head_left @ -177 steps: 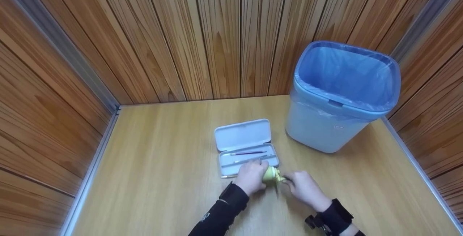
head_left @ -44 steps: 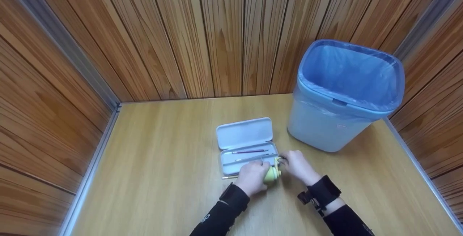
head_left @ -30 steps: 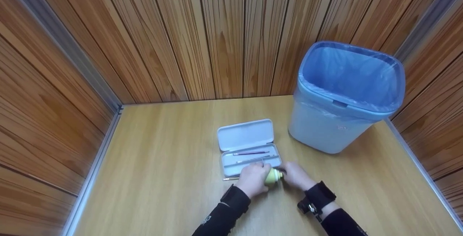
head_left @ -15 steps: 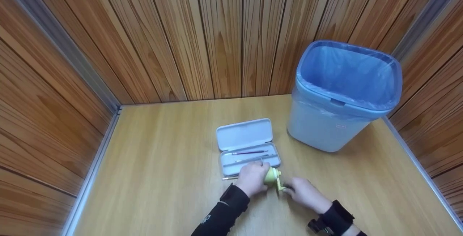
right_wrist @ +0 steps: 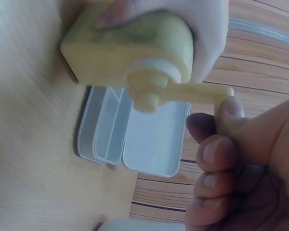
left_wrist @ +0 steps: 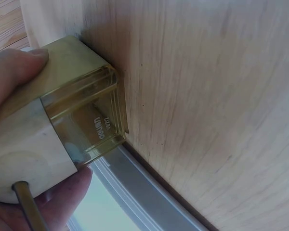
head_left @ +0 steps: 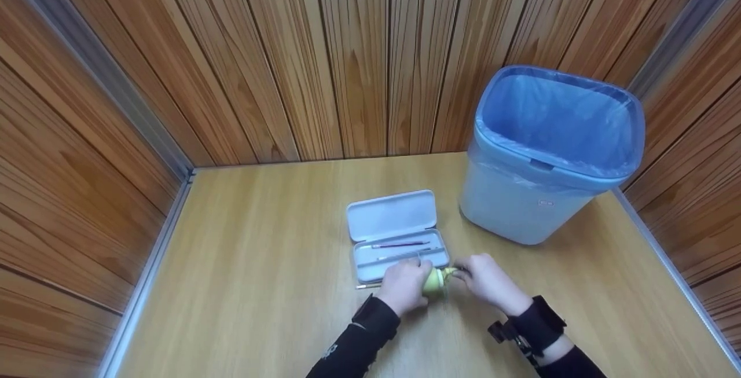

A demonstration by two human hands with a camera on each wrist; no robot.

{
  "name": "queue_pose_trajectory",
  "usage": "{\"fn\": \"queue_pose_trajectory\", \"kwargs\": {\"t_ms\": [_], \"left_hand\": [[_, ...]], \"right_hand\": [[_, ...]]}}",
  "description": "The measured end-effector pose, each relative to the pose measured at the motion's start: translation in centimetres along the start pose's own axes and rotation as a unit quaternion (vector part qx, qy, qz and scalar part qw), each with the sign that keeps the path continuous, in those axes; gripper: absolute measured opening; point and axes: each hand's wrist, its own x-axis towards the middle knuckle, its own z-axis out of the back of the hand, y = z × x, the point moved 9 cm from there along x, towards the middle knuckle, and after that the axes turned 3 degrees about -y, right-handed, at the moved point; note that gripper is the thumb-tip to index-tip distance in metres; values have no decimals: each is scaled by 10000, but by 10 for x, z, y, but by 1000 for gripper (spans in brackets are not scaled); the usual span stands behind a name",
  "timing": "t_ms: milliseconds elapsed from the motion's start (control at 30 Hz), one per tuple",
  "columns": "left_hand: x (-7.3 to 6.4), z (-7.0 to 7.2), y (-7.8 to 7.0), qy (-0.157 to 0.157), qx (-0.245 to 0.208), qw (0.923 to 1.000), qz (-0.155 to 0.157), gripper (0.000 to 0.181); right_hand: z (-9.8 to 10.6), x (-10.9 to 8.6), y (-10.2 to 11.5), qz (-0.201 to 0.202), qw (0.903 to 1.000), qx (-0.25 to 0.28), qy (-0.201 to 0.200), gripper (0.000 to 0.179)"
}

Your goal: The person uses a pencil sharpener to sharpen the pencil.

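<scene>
In the head view my left hand [head_left: 400, 286] grips a yellow crank pencil sharpener [head_left: 431, 281] lying close to the table. The left wrist view shows its see-through shavings drawer [left_wrist: 86, 120] and a pencil [left_wrist: 30, 204] standing in the hole at its end. My right hand [head_left: 491, 283] pinches the end of the crank handle [right_wrist: 195, 92] between thumb and index finger, the other fingers curled below. Right behind the sharpener lies a light blue pencil case [head_left: 392, 216], lid up. A purple pencil [head_left: 399, 245] and a pale, slim stick [head_left: 405, 254] lie in it.
A light blue bin [head_left: 512, 207] with a blue liner bag [head_left: 556, 117] stands at the back right of the table [head_left: 260, 250]. Wood-panelled walls [head_left: 359, 59] close in the back and both sides.
The right hand keeps circling with the crank; over the last half second it has risen from below the sharpener to beside its end. The left hand, sharpener and pencil case have stayed put.
</scene>
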Motion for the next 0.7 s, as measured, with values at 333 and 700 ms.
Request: {"fn": "queue_pose_trajectory", "kwargs": {"t_ms": [333,700], "left_hand": [[0,1,-2,-53,184,9998,-79,56],[-1,1,0,64,50,10000,-10,55]], "right_hand": [[-12,28,-23,-635,9980,-10,38,4],[-49,35,-50,-1154,9921,167,458,7]]}}
